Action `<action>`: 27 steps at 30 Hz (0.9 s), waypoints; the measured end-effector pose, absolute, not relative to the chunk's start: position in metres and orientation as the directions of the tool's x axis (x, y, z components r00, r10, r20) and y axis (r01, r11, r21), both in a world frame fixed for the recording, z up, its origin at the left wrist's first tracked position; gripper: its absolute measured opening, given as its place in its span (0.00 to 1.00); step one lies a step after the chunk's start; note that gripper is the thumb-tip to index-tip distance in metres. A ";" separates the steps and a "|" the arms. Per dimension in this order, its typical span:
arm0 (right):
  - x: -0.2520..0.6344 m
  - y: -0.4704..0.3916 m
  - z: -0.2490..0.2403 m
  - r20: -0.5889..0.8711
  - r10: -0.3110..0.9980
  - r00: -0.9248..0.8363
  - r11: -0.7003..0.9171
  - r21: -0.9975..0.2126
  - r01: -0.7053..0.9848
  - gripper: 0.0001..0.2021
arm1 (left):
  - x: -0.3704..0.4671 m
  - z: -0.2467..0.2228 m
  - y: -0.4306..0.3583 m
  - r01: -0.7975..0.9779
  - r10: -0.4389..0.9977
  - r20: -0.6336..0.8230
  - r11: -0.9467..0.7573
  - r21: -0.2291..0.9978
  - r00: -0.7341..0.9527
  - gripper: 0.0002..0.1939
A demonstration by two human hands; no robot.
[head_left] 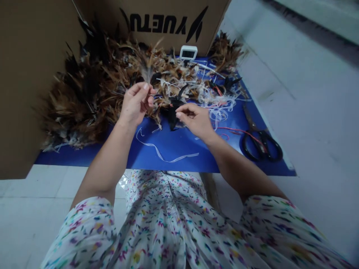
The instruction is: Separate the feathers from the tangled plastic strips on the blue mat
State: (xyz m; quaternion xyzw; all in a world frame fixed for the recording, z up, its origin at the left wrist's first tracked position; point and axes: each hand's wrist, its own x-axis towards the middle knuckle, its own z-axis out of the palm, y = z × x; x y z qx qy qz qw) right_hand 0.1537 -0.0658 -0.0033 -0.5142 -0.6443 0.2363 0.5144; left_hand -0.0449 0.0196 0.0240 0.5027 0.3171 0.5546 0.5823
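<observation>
My left hand [137, 101] is closed in a pinch on a small bunch of brown and grey feathers [147, 69], whose tips point up and away from me. Lower and to the right, my right hand [196, 119] has its thumb and fingers pressed together. Whatever they may hold is too small to make out. Black feathers [172, 116] lie just beside those fingertips. Behind both hands spreads a large heap of brown and black feathers [112, 82]. A thin white ribbon [165, 160] lies curled on the blue tabletop [185, 145] in front of me.
Black-handled scissors [260, 144] lie at the right, with a red cord [235, 130] by them. Tangled white ribbon [218, 99] lies behind my right hand. A small white device with a dark screen [188, 53] stands before a cardboard box [165, 33]. More cardboard [25, 89] rises at left.
</observation>
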 end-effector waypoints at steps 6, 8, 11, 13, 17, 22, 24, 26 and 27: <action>0.129 -0.065 -0.007 0.255 0.952 -0.167 0.301 -0.697 0.651 0.05 | -0.054 0.018 0.033 -0.341 0.965 0.248 -0.206 0.917 0.086 0.14; 0.119 -0.063 -0.004 0.194 0.964 -0.181 0.264 -0.628 0.732 0.04 | -0.054 0.018 0.033 -0.342 0.968 0.232 -0.188 0.921 0.093 0.14; 0.105 -0.060 0.001 0.102 0.981 -0.165 0.194 -0.490 0.850 0.07 | -0.053 0.020 0.031 -0.323 0.973 0.217 -0.181 0.929 0.082 0.14; 0.098 -0.059 0.002 0.070 0.985 -0.161 0.175 -0.404 0.898 0.07 | -0.052 0.023 0.028 -0.310 0.975 0.210 -0.177 0.934 0.078 0.13; 0.096 -0.058 -0.001 0.061 0.981 -0.182 0.190 -0.444 0.876 0.05 | -0.050 0.029 0.023 -0.293 0.981 0.177 -0.146 0.945 0.084 0.12; 0.106 -0.056 -0.006 0.094 0.988 -0.125 0.152 -0.772 0.617 0.04 | -0.049 0.032 0.020 -0.303 0.984 0.150 -0.115 0.946 0.094 0.12; 0.109 -0.054 -0.008 0.068 0.994 -0.082 0.098 -0.894 0.437 0.04 | -0.049 0.031 0.020 -0.299 0.985 0.152 -0.120 0.947 0.086 0.13; 0.111 -0.053 -0.007 0.043 0.998 -0.034 0.051 -0.964 0.260 0.03 | -0.050 0.031 0.022 -0.301 0.984 0.163 -0.132 0.944 0.077 0.13; 0.111 -0.052 -0.006 0.030 1.000 -0.007 0.031 -0.982 0.186 0.03 | -0.050 0.031 0.022 -0.306 0.983 0.168 -0.137 0.942 0.077 0.13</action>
